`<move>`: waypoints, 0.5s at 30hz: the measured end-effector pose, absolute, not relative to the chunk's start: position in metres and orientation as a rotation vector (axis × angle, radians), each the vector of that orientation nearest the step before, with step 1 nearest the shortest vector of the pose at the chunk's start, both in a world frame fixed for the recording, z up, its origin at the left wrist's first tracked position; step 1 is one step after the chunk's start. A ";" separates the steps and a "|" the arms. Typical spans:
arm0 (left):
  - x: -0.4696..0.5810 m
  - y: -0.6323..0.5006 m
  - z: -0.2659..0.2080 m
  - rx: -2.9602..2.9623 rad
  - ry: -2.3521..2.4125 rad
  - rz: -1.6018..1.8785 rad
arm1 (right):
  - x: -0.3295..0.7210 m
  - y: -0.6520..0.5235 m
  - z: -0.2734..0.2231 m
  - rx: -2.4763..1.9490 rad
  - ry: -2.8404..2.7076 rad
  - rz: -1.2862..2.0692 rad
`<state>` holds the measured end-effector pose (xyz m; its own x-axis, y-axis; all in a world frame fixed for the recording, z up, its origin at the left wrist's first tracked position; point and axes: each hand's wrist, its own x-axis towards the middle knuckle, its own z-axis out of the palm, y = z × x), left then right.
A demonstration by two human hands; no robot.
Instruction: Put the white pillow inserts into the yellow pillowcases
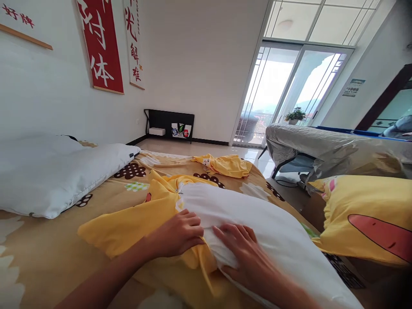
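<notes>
A white pillow (257, 214) lies on the bed, its far-left end tucked into the mouth of a yellow pillowcase (128, 223). My left hand (180, 231) is closed on the pillowcase's edge, fingers curled over the fabric where it meets the pillow. On top of the white pillow rests my right hand (241, 244), fingers stretched and thumb apart, just right of the pillowcase opening. Yellow cloth hangs in folds below my left fingers. The pillow end inside the case is hidden.
Another white pillow (83, 184) lies at left on the patterned bed sheet (96, 257). A folded yellow pillowcase (228, 165) sits near the far edge. To the right are a yellow-covered pillow (370, 214) and a plastic-draped table (322, 141).
</notes>
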<state>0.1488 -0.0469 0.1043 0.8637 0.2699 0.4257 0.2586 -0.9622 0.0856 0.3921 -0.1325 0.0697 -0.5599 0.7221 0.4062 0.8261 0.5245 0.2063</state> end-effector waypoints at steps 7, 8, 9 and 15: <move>0.193 -0.063 0.094 2.959 0.057 0.839 | 0.396 -0.135 0.036 -1.283 -2.250 -0.828; 0.206 -0.064 0.098 2.940 -0.017 0.886 | 0.395 -0.125 0.046 -1.258 -2.276 -0.700; 0.218 -0.063 0.104 2.907 -0.040 0.943 | 0.394 -0.114 0.059 -1.243 -2.303 -0.578; 0.209 -0.058 0.103 2.841 0.546 1.333 | 0.387 -0.073 0.105 -1.338 -2.449 -0.165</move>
